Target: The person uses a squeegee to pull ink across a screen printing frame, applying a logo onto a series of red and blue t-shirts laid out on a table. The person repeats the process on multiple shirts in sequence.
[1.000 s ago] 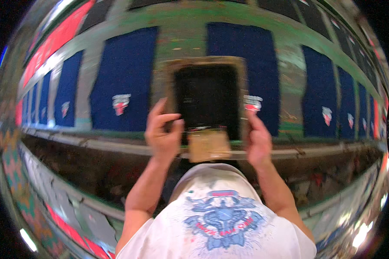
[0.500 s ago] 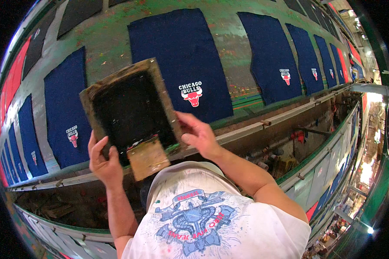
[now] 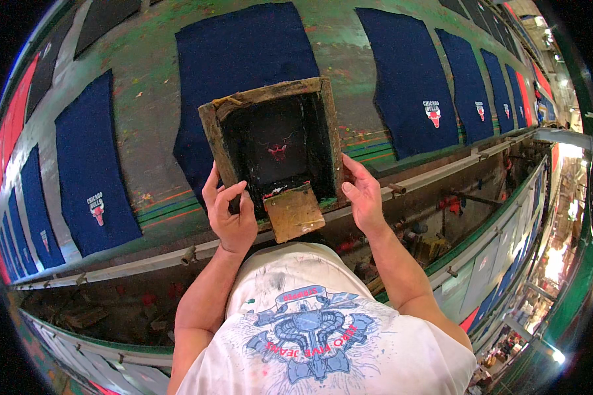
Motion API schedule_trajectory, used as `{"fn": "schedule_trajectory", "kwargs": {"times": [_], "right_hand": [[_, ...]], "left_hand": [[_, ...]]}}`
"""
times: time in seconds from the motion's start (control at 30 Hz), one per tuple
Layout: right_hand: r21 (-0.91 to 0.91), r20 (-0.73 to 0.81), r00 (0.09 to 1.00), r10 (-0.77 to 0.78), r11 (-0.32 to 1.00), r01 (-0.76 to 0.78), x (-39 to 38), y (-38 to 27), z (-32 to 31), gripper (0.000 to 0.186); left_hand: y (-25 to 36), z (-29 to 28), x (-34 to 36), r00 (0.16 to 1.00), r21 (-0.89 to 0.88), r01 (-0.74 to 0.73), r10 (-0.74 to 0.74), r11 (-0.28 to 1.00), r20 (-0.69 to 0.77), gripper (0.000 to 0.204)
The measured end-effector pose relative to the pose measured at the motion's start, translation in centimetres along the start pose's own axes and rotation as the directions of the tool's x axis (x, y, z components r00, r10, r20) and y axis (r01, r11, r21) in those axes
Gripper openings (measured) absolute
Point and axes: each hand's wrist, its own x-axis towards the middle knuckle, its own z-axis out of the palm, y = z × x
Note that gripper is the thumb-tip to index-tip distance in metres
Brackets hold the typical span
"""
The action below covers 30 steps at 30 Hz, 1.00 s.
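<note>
A wooden screen-printing frame with dark mesh lies over the near part of a navy fabric panel. Through the mesh shows a faint red animal-head print. Inside the frame's near end leans a squeegee with a worn, light-brown wooden board, its lower end sticking out toward me. My left hand grips the frame's near left side, fingers bent against the wood. On the near right side, my right hand holds it between thumb and fingers. Neither hand touches the squeegee.
More navy panels with white-and-red prints lie along the green-grey table, one to the left and one to the right. A metal rail with short pegs runs along the table's near edge. Behind me stands another long table.
The frame has moved right and turned level, from beside the panel's print to over it. Both hands have gone along with it, and the red print now shows through the mesh.
</note>
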Motion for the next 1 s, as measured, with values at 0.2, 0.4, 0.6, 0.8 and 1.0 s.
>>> {"fn": "schedule_trajectory", "kwargs": {"times": [0.2, 0.4, 0.6, 0.8, 1.0], "right_hand": [[0.002, 0.032, 0.999, 0.022, 1.0, -0.022, 0.2, -0.1, -0.7, 0.068], [-0.149, 0.048, 0.999, 0.017, 0.989, -0.009, 0.7, 0.3, -1.0, 0.071], [-0.294, 0.047, 0.999, -0.006, 0.956, 0.02, 0.7, 0.6, -1.2, 0.073], [-0.357, 0.034, 0.999, 0.005, 0.934, 0.007, 0.7, 0.6, -1.2, 0.072], [-0.313, -0.006, 1.0, 0.008, 0.95, -0.01, 0.7, 0.6, -0.9, 0.066]], "left_hand": [[0.3, 0.6, -0.1, 1.0, 0.014, 0.009, -0.008, 1.0, -0.016, 0.03], [0.1, 0.7, 0.2, 0.993, -0.076, 0.117, -0.118, 0.99, -0.014, 0.026], [-0.5, 0.9, 0.4, 0.983, -0.118, 0.181, -0.183, 0.976, -0.006, 0.02], [-1.1, 0.9, 0.3, 0.964, -0.145, 0.264, -0.266, 0.953, 0.008, 0.019], [-1.5, 1.0, 0.4, 0.949, -0.241, 0.312, -0.315, 0.919, 0.028, 0.018]]}}
